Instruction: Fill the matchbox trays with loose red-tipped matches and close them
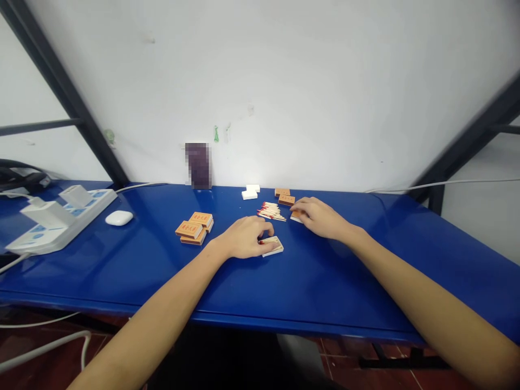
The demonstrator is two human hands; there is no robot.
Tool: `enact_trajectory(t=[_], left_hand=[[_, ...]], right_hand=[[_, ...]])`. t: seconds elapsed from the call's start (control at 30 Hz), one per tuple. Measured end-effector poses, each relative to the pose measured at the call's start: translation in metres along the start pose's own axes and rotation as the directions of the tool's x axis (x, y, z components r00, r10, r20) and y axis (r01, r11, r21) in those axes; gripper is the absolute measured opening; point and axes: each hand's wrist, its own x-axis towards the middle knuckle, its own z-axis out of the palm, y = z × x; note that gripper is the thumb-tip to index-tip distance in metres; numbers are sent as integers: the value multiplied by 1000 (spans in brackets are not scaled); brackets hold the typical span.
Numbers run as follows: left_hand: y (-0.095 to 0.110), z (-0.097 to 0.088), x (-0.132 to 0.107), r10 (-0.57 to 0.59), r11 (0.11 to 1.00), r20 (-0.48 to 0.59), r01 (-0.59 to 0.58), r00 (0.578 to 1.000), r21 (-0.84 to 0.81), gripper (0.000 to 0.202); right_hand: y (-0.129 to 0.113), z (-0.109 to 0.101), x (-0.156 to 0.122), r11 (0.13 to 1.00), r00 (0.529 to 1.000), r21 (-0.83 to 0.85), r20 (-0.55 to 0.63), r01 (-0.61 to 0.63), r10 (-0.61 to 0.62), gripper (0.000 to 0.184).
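Note:
My left hand (245,238) has its thumb and fingers around a small white matchbox tray (278,248) lying on the desk, with some matches in it. The palm hides part of that tray. Farther right, my right hand (319,216) has its fingers closed on an orange matchbox cover (296,216), mostly covered by the fingertips. Between the hands and a little farther back lies a loose heap of red-tipped matches (271,211). Just behind the right hand are two more orange matchbox covers (286,200). Two white trays (249,194) sit near the wall.
Several orange matchboxes (190,229) are stacked left of my left hand. A white earbud case (119,218) and a power strip (60,222) with plugs occupy the desk's left side. A blurred dark object (199,166) stands against the wall. Dark metal posts flank the blue desk (325,292).

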Motion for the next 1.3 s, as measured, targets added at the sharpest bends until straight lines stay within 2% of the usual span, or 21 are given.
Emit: enact_trajectory(t=[0.13,0.3,0.43,0.6,0.83,1.07,1.3], left_hand=[[-3,1,1,-21,1000,-3,21,1000,-23,30],[-7,2,1,3,1000,-21,-2,1000,2,35],[-7,2,1,6,999,-38,-4,999,45,38],[-7,4,1,9,999,-26,-8,1000,44,28],[-12,7,1,-1,998,-57,4,998,56,31],[-10,2,1,12,1000,-29,-12,999,13,38],[-4,-8,-3,8,1000,58,-8,998,-1,33]], right_hand=[[2,-8,-5,998,992,-48,127,32,-25,33],[-22,-28,-15,992,958,-83,264,-91,110,24],[-44,-34,-18,999,948,30,319,-26,15,13],[-54,-29,-17,990,954,118,283,73,-104,14],[-58,-25,-15,933,921,358,357,19,-156,18],[-57,-19,-14,930,942,366,298,35,-153,16],[-56,-16,-12,911,945,409,272,54,-179,19]])
